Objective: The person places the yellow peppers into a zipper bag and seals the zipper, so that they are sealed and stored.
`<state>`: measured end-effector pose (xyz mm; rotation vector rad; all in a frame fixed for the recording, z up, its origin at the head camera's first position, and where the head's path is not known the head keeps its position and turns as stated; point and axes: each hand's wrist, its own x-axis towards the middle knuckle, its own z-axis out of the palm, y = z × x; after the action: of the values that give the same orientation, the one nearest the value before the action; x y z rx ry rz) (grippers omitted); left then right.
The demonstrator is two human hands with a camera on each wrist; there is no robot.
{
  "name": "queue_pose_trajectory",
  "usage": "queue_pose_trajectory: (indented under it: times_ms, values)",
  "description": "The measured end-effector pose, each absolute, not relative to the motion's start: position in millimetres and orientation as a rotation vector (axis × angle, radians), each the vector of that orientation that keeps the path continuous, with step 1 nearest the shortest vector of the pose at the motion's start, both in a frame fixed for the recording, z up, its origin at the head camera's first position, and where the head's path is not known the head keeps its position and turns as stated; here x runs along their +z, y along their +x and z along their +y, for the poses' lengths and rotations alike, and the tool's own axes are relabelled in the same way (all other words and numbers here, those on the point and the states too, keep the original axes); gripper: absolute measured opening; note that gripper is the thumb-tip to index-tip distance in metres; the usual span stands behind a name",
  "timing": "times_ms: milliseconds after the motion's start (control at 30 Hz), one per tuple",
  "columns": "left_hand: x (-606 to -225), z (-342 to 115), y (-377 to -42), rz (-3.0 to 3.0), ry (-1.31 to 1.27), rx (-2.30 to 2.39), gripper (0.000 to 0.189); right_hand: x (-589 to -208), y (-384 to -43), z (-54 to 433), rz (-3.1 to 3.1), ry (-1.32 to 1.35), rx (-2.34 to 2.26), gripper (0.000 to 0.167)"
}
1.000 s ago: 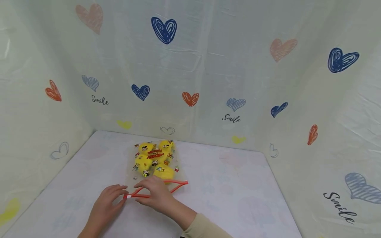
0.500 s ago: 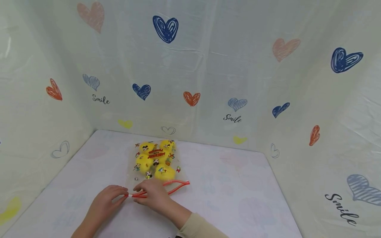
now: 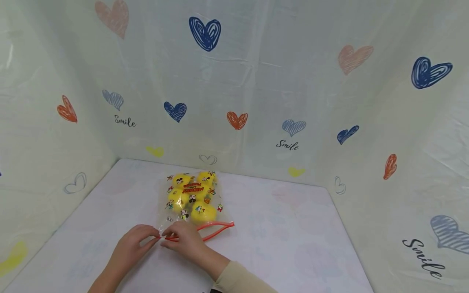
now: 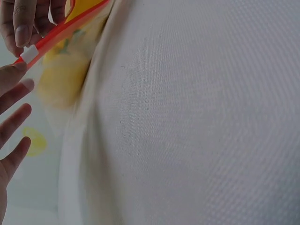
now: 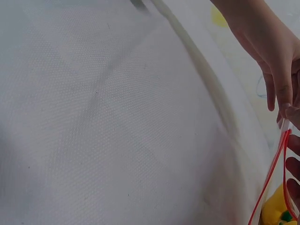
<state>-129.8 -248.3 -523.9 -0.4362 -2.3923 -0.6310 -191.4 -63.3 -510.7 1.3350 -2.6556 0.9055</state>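
Observation:
A clear zip bag (image 3: pixel 224 208) with cartoon prints lies flat on the table, several rounded yellow things (image 3: pixel 203 212) inside it. Its red zip strips (image 3: pixel 220 231) bow apart at the right and come together at the left. My left hand (image 3: pixel 133 244) pinches the left end of the zip between thumb and finger. Close against it, my right hand (image 3: pixel 188 241) pinches the zip near the white slider (image 4: pixel 29 54). In the right wrist view the same slider (image 5: pixel 285 125) shows between the hands' fingertips, partly hidden.
The white-covered table (image 3: pixel 286 240) extends right and in front of the bag. Pale curtain walls (image 3: pixel 256 81) printed with hearts and "Smile" rise behind it and at both sides.
My hands have drawn closer together at the zip's left end. The red strips beside my right hand now lie nearer each other. The bag has barely shifted.

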Motion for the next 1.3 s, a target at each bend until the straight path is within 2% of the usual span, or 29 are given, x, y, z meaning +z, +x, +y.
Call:
queue_pose_trajectory:
  times_ms: [400, 900, 1300]
  values:
    - [-521, -245, -132, -2.401, -0.396, -0.73, 0.039, -519, -198, -67, -2.549, 1.313, 1.069, 0.011]
    - [-516, -240, -136, -2.437, -0.372, -0.689, 0.041, -521, -206, -63, -2.442, 1.323, 1.057, 0.005]
    - [-512, -240, -134, -2.439, -0.333, -0.653, 0.039, -528, -211, -51, -2.472, 1.316, 1.027, 0.006]
